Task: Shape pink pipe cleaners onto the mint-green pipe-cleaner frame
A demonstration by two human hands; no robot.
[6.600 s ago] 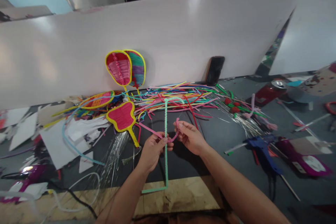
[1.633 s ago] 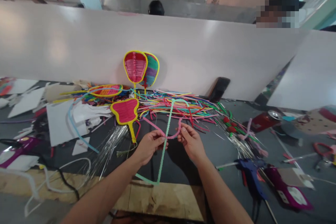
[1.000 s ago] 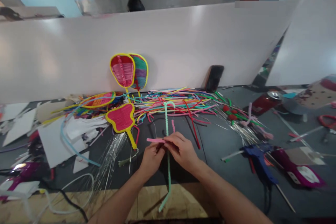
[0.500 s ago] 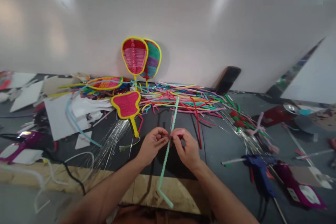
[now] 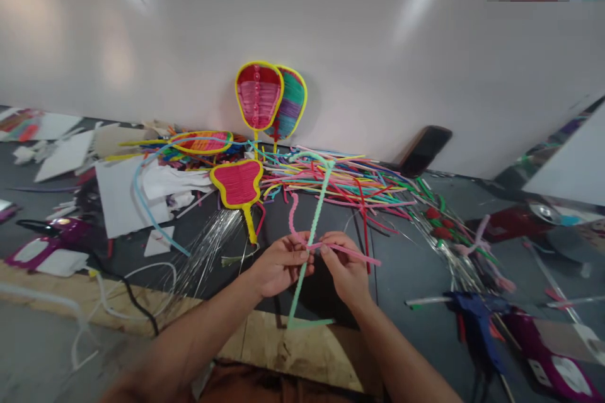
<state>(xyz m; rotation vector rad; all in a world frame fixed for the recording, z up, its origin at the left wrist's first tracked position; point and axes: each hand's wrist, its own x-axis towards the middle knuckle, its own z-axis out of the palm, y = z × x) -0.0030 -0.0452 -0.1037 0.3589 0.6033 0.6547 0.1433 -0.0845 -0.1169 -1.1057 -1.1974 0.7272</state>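
Observation:
Close together over the dark tabletop, both hands work where two pipe cleaners cross. My left hand [image 5: 282,266] is closed, pinching the mint-green pipe cleaner [image 5: 319,204] near the crossing. That green length looks spirally twisted, with a bent strand at its top and a bent lower end. A pink pipe cleaner [image 5: 293,217] curls up beside the left fingers and passes across the green one. Its other end runs out to the right, under the thumb of my right hand [image 5: 346,267], which is closed on it. The exact crossing is partly hidden by fingers.
Ahead lies a pile of coloured pipe cleaners [image 5: 340,182]. Yellow-rimmed fans [image 5: 259,96] lean against the white partition [image 5: 359,63]; a pink fan [image 5: 237,184] lies nearer. A phone [image 5: 426,150] leans at right, beyond a blue glue gun [image 5: 477,327] and a soda can [image 5: 532,217].
The pink pipe cleaner now shows stretched out on both sides of the green one. The green one's top strand and lower end have swung to new angles. The view shifted slightly.

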